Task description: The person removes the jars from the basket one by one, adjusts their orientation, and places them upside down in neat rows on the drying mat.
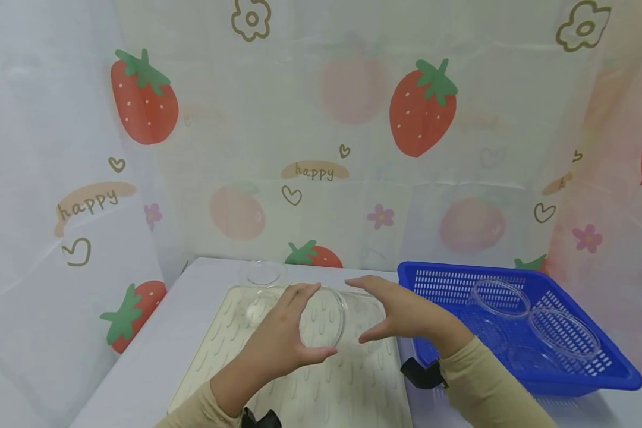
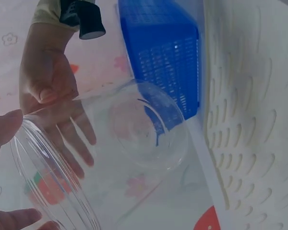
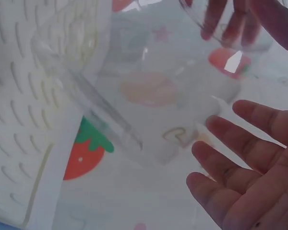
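Note:
My left hand (image 1: 278,333) grips a clear bowl (image 1: 341,321) at its ridged rim, thumb on one side and fingers on the other. The bowl is tipped on its side above the cream mat, and its round base (image 2: 146,127) faces the right hand. Beside the base, my right hand (image 1: 406,306) is held with thumb and fingers spread, and nothing is gripped in it. Through the clear wall, the left wrist view shows the right hand's fingers (image 2: 74,139). Whether they touch the bowl is hard to tell.
A cream ridged mat (image 1: 299,404) lies on the white table. Right of it stands a blue basket (image 1: 545,383) holding several clear round pieces, including a clear ring-rimmed one (image 1: 500,297). Another clear round piece (image 1: 263,272) sits behind the mat. A strawberry-print curtain (image 1: 321,119) closes off the back.

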